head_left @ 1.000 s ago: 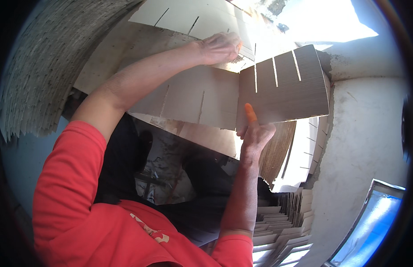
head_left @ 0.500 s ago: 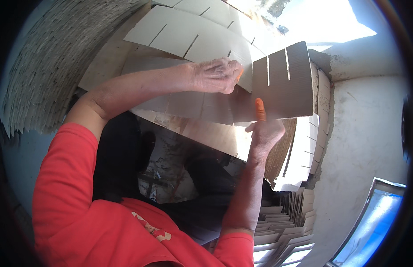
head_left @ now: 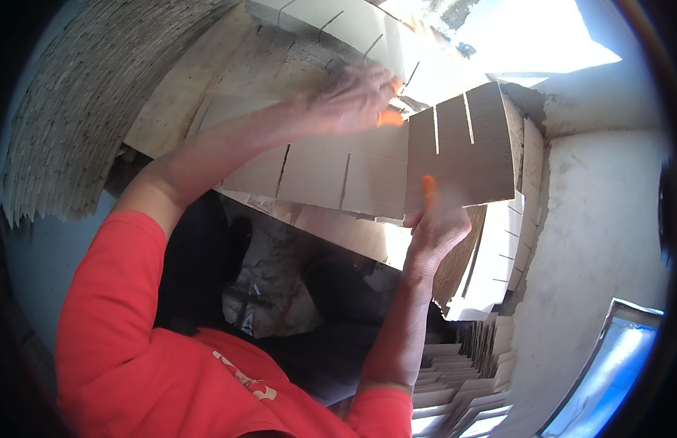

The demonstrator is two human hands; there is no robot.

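Note:
My right hand (head_left: 439,228) grips the lower edge of a grey-brown cardboard piece (head_left: 473,160), its orange-covered thumb on the near face. Two slots run down from that piece's upper edge. Blurred by motion, my left hand (head_left: 353,98) hovers over the work surface, orange-tipped thumb and finger apart with nothing between them. Below it lies a slotted cardboard strip (head_left: 316,175), whose right end meets or passes behind the held piece; I cannot tell which. Another pale slotted strip (head_left: 338,29) lies beyond my left hand.
A tall stack of cardboard sheets (head_left: 97,95) stands at the left. More slotted cardboard (head_left: 510,226) leans by the wall (head_left: 594,219) at the right, with several pieces (head_left: 455,372) stacked lower down. The wooden work surface (head_left: 200,66) has its near edge above my legs.
My left hand has risen slightly away from me and its fingers have parted. The slotted strip beside it has left the back area, baring wood; slots now show on the nearer strip.

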